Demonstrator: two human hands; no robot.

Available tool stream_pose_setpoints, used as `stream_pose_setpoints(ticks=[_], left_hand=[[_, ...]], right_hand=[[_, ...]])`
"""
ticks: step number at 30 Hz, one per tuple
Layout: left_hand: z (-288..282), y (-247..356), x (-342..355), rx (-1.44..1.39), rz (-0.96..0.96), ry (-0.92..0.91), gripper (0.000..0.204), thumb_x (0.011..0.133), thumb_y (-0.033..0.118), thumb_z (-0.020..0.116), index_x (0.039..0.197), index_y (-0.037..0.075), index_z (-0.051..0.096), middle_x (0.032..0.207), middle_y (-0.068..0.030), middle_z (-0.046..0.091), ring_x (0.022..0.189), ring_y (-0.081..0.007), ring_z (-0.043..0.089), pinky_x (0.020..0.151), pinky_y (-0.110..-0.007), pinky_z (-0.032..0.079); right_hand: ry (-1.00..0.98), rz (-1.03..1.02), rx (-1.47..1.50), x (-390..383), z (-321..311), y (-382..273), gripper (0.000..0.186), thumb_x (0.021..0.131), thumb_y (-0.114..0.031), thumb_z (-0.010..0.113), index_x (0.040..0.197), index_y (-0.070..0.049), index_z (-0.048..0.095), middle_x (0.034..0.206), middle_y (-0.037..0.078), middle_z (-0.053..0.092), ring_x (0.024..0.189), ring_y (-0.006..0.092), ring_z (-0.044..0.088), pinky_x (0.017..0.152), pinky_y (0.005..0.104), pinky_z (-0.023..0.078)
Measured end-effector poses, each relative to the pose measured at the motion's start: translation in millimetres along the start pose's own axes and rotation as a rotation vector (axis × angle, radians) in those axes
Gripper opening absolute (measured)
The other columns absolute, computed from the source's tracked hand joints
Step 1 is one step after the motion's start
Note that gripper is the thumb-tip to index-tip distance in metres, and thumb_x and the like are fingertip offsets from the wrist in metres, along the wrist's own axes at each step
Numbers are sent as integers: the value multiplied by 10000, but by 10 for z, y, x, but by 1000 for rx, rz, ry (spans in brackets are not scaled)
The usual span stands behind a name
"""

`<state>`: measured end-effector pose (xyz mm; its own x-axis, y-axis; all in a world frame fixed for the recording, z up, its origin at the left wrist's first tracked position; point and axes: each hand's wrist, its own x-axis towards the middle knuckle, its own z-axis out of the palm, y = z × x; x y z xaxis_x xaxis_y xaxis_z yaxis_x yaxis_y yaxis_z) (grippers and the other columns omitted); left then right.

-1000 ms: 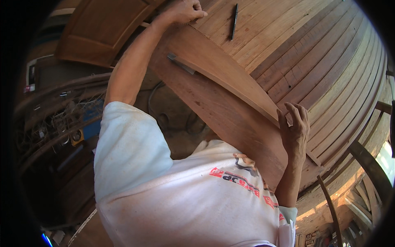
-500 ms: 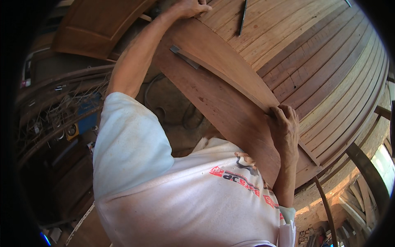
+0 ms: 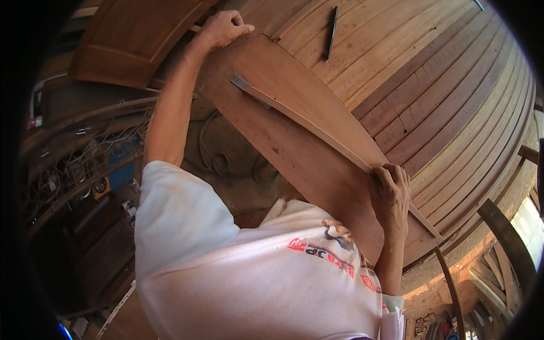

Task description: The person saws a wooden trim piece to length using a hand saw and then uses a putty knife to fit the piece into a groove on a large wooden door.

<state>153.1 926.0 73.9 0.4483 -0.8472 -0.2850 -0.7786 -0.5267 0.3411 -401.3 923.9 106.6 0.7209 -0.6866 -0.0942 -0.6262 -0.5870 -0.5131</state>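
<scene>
A broad reddish-brown board point(image 3: 317, 170) lies slantwise in front of me. Along it runs a narrow wooden strip point(image 3: 320, 127), with a dark grey flat piece point(image 3: 240, 83) at its far left end. My right hand point(image 3: 391, 190) presses down on the strip's near part, fingers curled over its edge. At the board's far left end my left hand point(image 3: 226, 28) is closed, thumb and fingers drawn together. Whether anything sits between those fingers is hidden. A thin dark pencil-like stick point(image 3: 332, 34) rests on the planks beyond.
Long joined planks point(image 3: 436, 96) spread to the far right. A panelled wooden piece point(image 3: 133, 39) stands at far left. Below it are a cluttered metal rack point(image 3: 85, 153) and a cable point(image 3: 207, 141) on the floor. Curved wooden pieces point(image 3: 510, 241) and offcuts lie at right.
My left hand has drawn back leftward and toward me, off the plank edge to the board's end. My right hand stays on the strip. The whole view has shifted slightly.
</scene>
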Motion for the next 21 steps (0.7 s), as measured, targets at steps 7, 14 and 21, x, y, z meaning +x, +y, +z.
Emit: stream_pose_setpoints(ticks=[7,14,21], left_hand=[[227,87,321,260,-86,-153,429,850,382,754,939,-37,734,839,-166,742,745,-255,700,679,-425,560],[19,668,322,256,-157,-360,282,843,200,666,968,-53,663,727,-167,661,573,-238,656,530,-401,534],[-23,-96,383,-155,54,121,291,930,244,693,1097,9,655,905,-83,677,808,-212,690,713,-380,565]], right_hand=[[-27,-9,-17,34,13,-45,184,875,-93,768,1046,-82,700,1044,89,647,996,308,618,889,446,472],[-17,31,12,17,6,-26,189,880,-103,771,1053,-80,700,1066,94,648,1006,313,616,915,456,471],[23,157,-50,-187,-13,66,312,800,-151,851,1058,-74,694,1075,114,660,1015,343,621,937,467,473]])
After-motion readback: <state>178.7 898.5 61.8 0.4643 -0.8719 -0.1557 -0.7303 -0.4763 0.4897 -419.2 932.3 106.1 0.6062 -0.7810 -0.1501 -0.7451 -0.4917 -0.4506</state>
